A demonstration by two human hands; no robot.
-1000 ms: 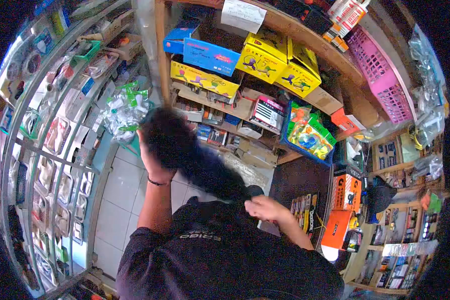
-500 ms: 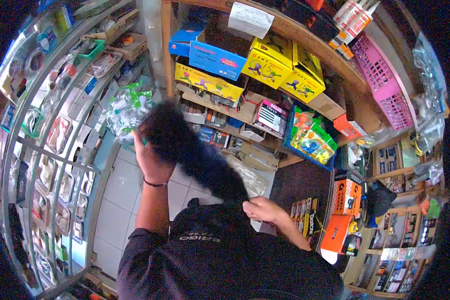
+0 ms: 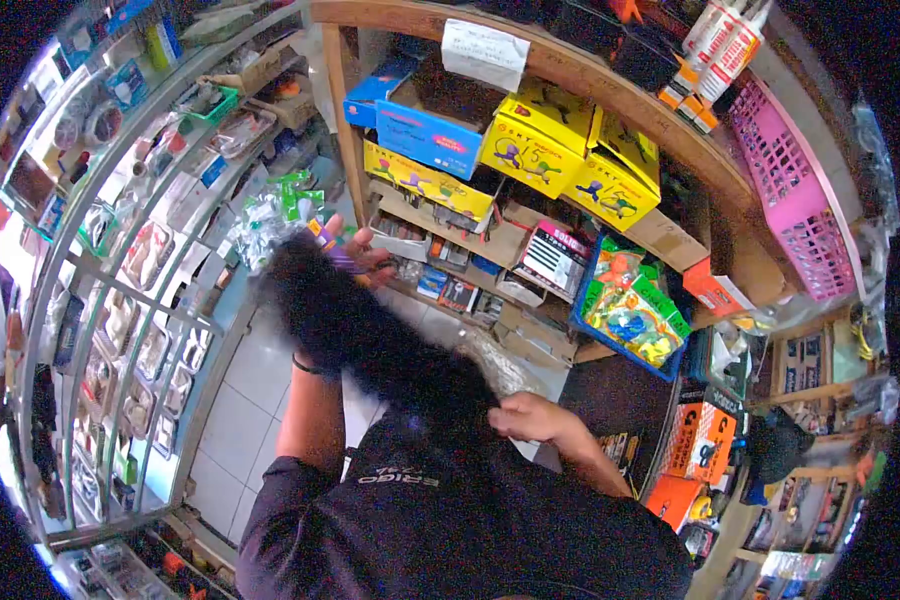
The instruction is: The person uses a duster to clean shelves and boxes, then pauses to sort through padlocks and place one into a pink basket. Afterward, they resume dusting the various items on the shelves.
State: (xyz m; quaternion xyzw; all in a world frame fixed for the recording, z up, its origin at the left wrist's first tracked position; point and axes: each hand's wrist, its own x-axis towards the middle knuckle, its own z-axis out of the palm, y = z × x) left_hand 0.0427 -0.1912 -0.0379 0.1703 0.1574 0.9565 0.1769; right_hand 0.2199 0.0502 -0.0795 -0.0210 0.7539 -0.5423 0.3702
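Observation:
A long, fluffy black duster (image 3: 375,320) stretches diagonally in front of my chest, from upper left to lower right. My left hand (image 3: 370,262) is at its upper end, partly hidden behind the fluff. Its fingers curl beside a purple strip (image 3: 332,248) that looks like the duster's handle. At the lower end, my right hand (image 3: 530,416) is closed on the fluff. Just past my left hand lie clear plastic packs with green tops (image 3: 292,195).
Glass-fronted display shelving (image 3: 140,330) with small goods runs along the left. Ahead, wooden shelves hold yellow boxes (image 3: 535,145), a blue box (image 3: 430,140) and a blue basket of packets (image 3: 635,310). A pink basket (image 3: 790,200) is at upper right. Tiled floor (image 3: 260,390) shows below.
My left hand has turned, so its fingers now show to the right of the duster's upper end and the purple strip is visible. My right hand keeps its grip. The view has shifted slightly.

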